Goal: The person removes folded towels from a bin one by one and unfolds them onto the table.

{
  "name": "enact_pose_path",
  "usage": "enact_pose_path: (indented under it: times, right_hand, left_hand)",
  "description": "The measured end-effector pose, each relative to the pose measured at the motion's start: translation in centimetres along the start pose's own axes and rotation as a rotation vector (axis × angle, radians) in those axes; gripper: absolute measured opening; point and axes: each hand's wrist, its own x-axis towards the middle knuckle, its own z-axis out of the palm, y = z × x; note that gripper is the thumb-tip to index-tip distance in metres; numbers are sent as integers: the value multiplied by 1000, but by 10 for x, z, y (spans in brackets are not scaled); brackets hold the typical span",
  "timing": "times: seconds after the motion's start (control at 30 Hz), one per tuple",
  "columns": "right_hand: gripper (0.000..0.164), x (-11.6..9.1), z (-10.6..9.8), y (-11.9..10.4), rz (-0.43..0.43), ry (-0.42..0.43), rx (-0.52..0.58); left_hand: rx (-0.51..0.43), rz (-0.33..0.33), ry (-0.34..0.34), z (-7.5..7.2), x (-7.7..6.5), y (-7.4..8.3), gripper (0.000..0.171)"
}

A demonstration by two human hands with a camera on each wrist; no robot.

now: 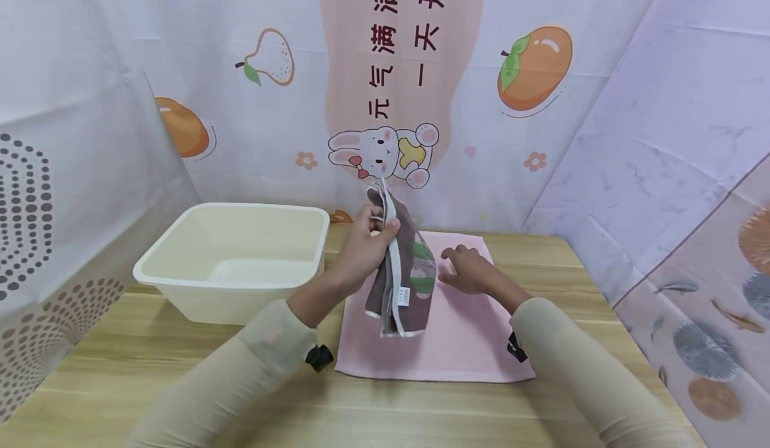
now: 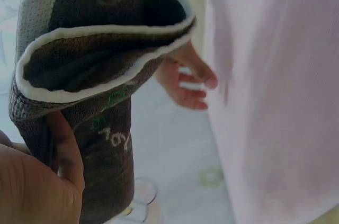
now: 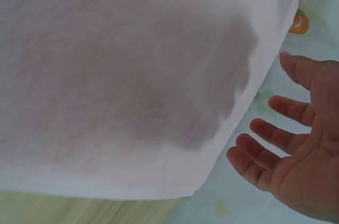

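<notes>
My left hand [image 1: 368, 244] grips a folded brown towel [image 1: 415, 271] with pale edges and a small white label, held upright above a pink cloth [image 1: 463, 341]. In the left wrist view the towel [image 2: 106, 144] shows its looped folds and white-trimmed edges, with the left thumb pressed against it. My right hand [image 1: 468, 271] hovers over the pink cloth, to the right of the towel, holding nothing. Its fingers are spread and relaxed in the right wrist view, where the hand [image 3: 307, 144] appears beside the cloth's edge.
A cream plastic basin [image 1: 231, 287] stands on the wooden table [image 1: 385, 414], left of the pink cloth. Behind the table hangs a printed curtain [image 1: 240, 134] with fruit and a rabbit, and more patterned cloth [image 1: 674, 187] closes off the right side.
</notes>
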Motion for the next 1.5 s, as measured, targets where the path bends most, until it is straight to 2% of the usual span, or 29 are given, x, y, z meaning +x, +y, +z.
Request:
enact_pose_path:
  times: [0.2, 0.33, 0.4, 0.53, 0.7, 0.77, 0.9, 1.03, 1.13, 1.23, 1.37, 1.5]
  right_hand:
    - [52, -4, 7, 7, -11, -58, -40]
    - [48, -4, 12, 10, -10, -101, -68]
    - [48, -4, 13, 10, -9, -122, -83]
    - [53, -3, 14, 9, 5, -155, -103]
    - [54, -3, 12, 9, 11, -176, -105]
    - [54, -3, 10, 9, 12, -184, -104]
    - [54, -4, 8, 7, 13, -176, -114]
    - [50, -4, 12, -3, -32, -94, -86]
    - [43, -2, 15, -17, -83, -26, 25]
    - [37, 0, 19, -35, -78, -34, 200]
    - [33, 0, 26, -54, 68, -127, 475]
    - [31, -2, 31, -65, 231, -234, 783]
  left_hand:
    - [-13, -45, -43, 17, -5, -22, 27]
    - [-49, -104, -66, 19, -7, -39, 26]
    - [-48, -134, -49, 16, -7, -51, 24]
    - [-27, -182, 27, 7, -11, -78, 24]
    - [87, -261, 85, -5, -18, -95, 26]
    - [118, -291, 73, -9, -21, -98, 29]
    - [100, -321, 7, -14, -26, -102, 42]
    - [72, -376, -79, -21, -35, -103, 44]
    - [46, -456, -125, -26, -43, -102, 40]
    - [29, -515, -141, -29, -48, -102, 38]
    - [-1, -533, -142, -31, -50, -102, 36]
    - [-56, -531, -145, -32, -49, -104, 43]
